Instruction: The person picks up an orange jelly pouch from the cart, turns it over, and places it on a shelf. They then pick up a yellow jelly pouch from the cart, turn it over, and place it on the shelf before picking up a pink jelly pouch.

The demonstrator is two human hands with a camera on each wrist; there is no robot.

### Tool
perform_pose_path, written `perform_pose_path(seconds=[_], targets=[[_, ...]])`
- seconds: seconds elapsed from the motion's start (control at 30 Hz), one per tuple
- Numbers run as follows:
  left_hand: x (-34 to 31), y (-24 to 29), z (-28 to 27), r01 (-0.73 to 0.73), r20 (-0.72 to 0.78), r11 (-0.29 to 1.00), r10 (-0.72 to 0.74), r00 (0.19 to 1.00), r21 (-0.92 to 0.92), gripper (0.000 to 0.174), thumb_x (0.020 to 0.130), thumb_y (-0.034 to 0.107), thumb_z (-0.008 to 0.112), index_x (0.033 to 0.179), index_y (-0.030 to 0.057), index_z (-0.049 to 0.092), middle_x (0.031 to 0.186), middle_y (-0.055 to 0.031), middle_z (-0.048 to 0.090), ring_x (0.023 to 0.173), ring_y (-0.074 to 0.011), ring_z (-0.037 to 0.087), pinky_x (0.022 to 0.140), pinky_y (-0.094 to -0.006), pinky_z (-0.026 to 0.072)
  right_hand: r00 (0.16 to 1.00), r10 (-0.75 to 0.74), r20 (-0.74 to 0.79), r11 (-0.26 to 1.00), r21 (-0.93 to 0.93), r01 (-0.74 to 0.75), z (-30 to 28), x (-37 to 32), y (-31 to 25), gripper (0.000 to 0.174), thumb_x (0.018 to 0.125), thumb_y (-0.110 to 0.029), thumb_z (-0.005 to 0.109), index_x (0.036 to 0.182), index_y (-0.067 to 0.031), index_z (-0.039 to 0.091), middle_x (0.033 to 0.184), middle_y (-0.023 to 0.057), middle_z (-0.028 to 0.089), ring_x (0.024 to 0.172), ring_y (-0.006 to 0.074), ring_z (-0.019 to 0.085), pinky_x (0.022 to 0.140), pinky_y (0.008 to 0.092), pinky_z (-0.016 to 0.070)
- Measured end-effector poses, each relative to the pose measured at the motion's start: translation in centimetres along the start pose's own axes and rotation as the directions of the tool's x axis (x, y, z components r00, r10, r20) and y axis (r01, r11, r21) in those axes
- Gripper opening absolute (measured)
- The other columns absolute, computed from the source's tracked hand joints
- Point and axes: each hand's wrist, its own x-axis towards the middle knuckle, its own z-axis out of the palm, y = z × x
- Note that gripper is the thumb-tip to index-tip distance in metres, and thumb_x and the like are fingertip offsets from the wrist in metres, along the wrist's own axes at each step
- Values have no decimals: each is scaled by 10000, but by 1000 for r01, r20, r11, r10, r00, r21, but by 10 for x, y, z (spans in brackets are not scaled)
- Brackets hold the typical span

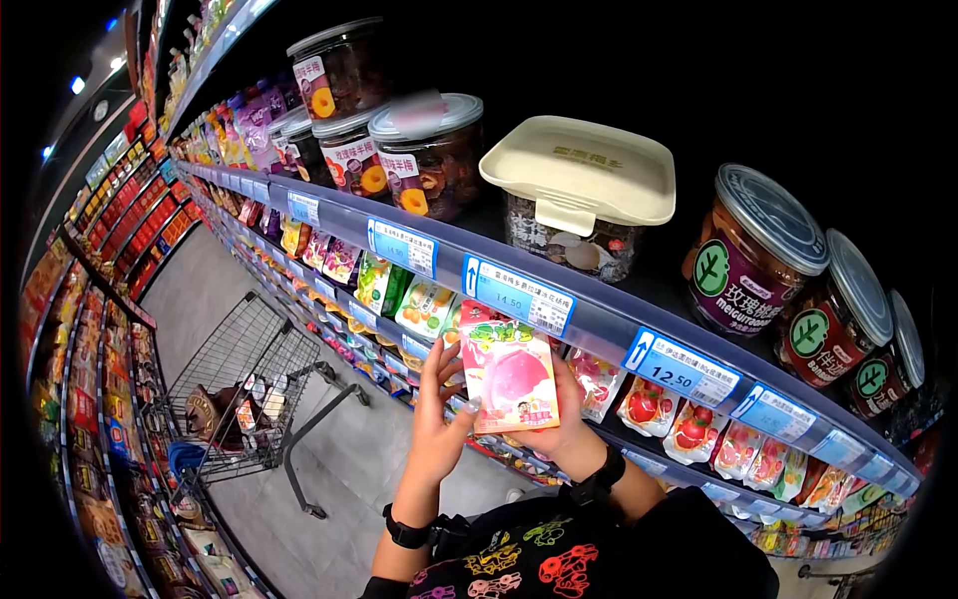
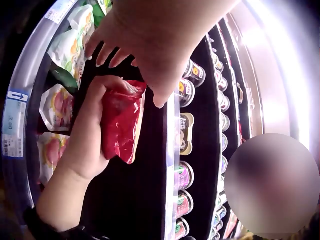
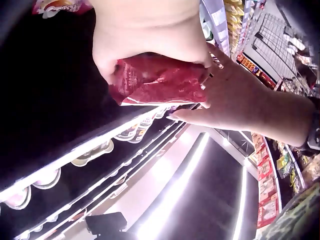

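In the head view, my right hand (image 1: 567, 414) grips a pink and white snack bag (image 1: 511, 377) with a big pink fruit picture on its front, facing me. From below and behind, the right hand (image 2: 95, 130) is curled round the bag's red back (image 2: 121, 122) in the left wrist view. My left hand (image 1: 439, 404) is at the bag's left edge with fingers extended and thumb near the front's lower left. Its fingers (image 2: 119, 57) are loosely spread beside the bag. The right wrist view shows the left hand (image 3: 235, 97) beside the red bag (image 3: 160, 82), thumb stretched out.
A shelf edge with price labels (image 1: 519, 295) runs just beyond the bag. Above it stand plastic jars (image 1: 429, 150) and a cream-lidded tub (image 1: 579, 180). Bagged snacks (image 1: 694, 429) fill the shelf below. A wire shopping cart (image 1: 239, 379) stands in the aisle at left.
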Motion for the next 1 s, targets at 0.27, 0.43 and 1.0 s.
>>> perform_pose_path(seconds=[0.27,0.43,1.0], targets=[[-1,-8,2,-28,-10,998,29,1000,62,727,793,171,598,1372,12,189,1316,-159,361,1169,-242,407,919,-356,366,988,-36,-152,987,-160,11,-1,2,6,512,868,-407,436,1278,-103,398,1265,96,468,1152,266,461,966,497,342],[1,-18,1,40,-121,994,-27,992,103,667,818,125,548,1365,-1,187,1288,-156,380,1144,-223,418,912,-343,376,984,26,-174,978,-197,-61,-10,6,16,468,905,-324,436,1286,-63,365,1218,128,496,1102,238,501,943,404,396],[-10,-32,10,161,-237,794,-358,903,-587,444,818,141,470,1235,17,379,1165,-111,505,1019,-211,534,868,-329,441,941,-303,152,-284,-957,63,4,9,30,861,654,-238,714,1354,-84,236,1192,210,420,1125,344,400,963,408,298]])
